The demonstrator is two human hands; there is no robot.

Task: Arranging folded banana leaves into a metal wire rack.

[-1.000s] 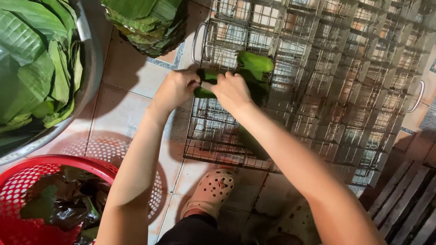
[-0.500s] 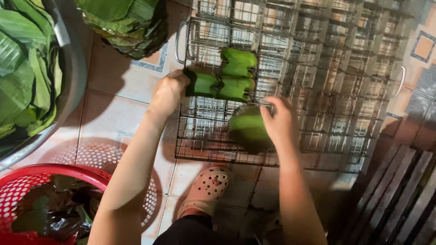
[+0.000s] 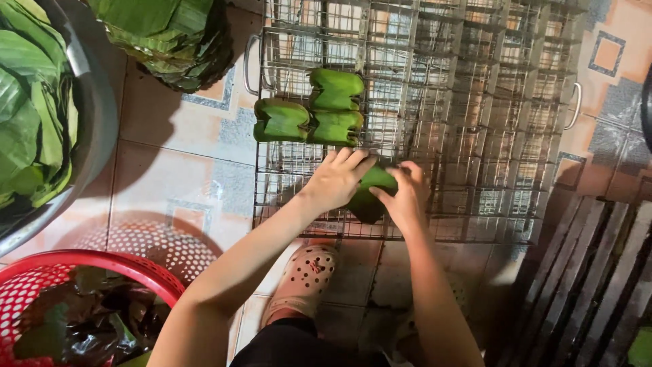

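Both hands, left hand [image 3: 337, 180] and right hand [image 3: 406, 197], grasp a leaf parcel [image 3: 370, 194] on the wire rack [image 3: 475, 136], frame centre; three parcels [image 3: 312, 112] above.

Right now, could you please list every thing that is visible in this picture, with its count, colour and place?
leaf parcel in hand: one, green, on the rack between both hands
leaf parcels: three, green, side by side on the rack, upper left
wire rack: one, metal, on the tiled floor
metal basin: one, grey, left edge, holds green leaves
leaf stack: one, green, top, on the floor
red basket: one, lower left, holds dark leaves
clog: one, beige, below the rack
left hand: on the parcel
right hand: on the parcel
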